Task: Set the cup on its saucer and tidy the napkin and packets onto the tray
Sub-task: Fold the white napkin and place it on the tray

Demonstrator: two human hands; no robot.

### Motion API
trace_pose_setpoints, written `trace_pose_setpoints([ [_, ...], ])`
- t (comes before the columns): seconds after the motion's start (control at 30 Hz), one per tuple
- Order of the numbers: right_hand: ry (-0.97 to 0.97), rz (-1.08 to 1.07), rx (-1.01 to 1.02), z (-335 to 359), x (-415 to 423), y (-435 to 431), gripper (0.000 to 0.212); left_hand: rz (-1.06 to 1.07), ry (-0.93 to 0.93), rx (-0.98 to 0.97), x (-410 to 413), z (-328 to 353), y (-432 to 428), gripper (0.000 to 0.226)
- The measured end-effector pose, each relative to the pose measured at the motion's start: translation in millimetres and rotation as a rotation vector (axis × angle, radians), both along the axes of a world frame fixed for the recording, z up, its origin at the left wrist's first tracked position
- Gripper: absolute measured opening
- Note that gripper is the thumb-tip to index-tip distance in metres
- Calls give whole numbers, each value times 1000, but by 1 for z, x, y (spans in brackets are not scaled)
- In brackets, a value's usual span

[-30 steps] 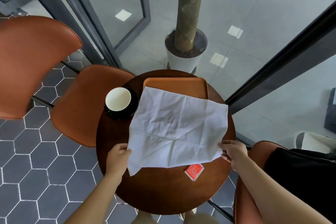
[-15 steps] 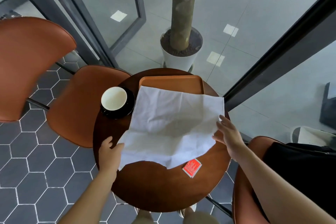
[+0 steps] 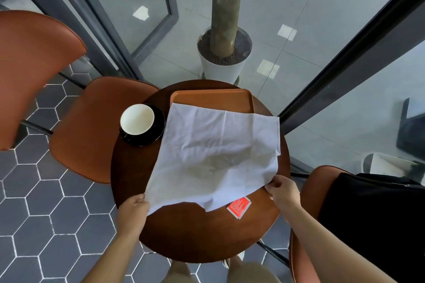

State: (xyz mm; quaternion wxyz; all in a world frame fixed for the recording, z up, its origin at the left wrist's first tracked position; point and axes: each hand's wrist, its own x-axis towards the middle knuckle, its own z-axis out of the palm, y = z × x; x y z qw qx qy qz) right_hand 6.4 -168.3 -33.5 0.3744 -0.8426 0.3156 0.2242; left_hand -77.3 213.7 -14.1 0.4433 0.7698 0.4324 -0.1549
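We pinch the napkin [image 3: 213,156] at its near corners, left hand [image 3: 134,212] and right hand [image 3: 284,192], fingers clamped on cloth. It drapes from tray [image 3: 211,99] onto desk [image 3: 184,232], long axis left-right. Risk: dragging it could flick the red packet [image 3: 239,206] off, or nudge the cup [image 3: 137,119].

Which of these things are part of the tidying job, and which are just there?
Part of the job:
cup on its saucer
napkin, a near corner in each hand: left hand, right hand
red packet
tray

Just there:
chairs
potted tree
black bag
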Motion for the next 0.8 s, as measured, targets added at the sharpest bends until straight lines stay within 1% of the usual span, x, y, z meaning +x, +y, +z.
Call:
trace_pose_setpoints([
  [0.07,-36,49,-35,4,5,-2,16,-14,-43,5,-3,2,3,30],
  [0.13,-135,50,0,14,12,0,16,-1,-88,26,-4,3,7,35],
  [0.2,-257,30,69,31,20,2,18,19,-128,59,-3,4,11,35],
  [0.27,-353,20,98,47,26,4,25,35,-180,59,2,9,12,34],
  [0.33,-387,33,78,56,30,2,29,44,-232,56,10,14,11,29],
  [0.4,-340,56,6,57,32,0,28,22,-250,87,14,15,11,25],
  [0.5,-171,87,-119,43,30,-5,23,71,-164,82,13,10,8,19],
  [0.57,-120,29,-69,31,21,-10,26,143,-121,68,9,6,7,15],
  [0.63,-88,-3,-39,22,9,-17,32,189,-108,42,5,2,9,23],
  [0.7,-55,10,-63,17,-8,-23,37,188,-84,-6,-3,-3,10,33],
  [0.73,-44,10,-72,15,-17,-24,37,186,-58,-16,-8,-6,10,35],
  [0.8,-19,11,-85,9,-35,-25,34,165,10,6,-18,-11,11,31],
])
